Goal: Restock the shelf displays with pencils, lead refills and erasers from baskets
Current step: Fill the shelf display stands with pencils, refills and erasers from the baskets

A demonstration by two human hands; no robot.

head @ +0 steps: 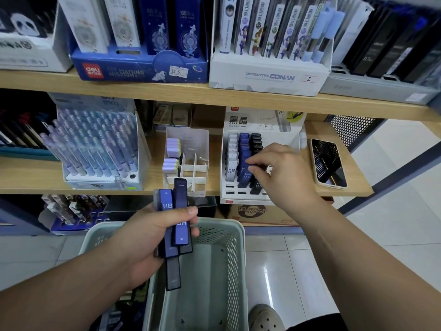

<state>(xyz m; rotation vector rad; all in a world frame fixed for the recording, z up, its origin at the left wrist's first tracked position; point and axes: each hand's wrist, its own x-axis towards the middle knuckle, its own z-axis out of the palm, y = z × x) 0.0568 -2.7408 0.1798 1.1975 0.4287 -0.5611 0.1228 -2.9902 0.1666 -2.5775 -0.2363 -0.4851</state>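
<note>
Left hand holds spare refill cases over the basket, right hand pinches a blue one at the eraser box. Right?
Not the eraser box: in the head view the right hand pinches a blue refill case at the white lead refill display, to that box's right. The left hand does hold spare refill cases over the basket.

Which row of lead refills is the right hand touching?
The blue row, between the white row and the black row; the right hand pinches its front case.

Single head-worn wide-angle view looked forward and down, close to the wooden shelf (214, 94), basket (238, 259) nearest below.
</note>
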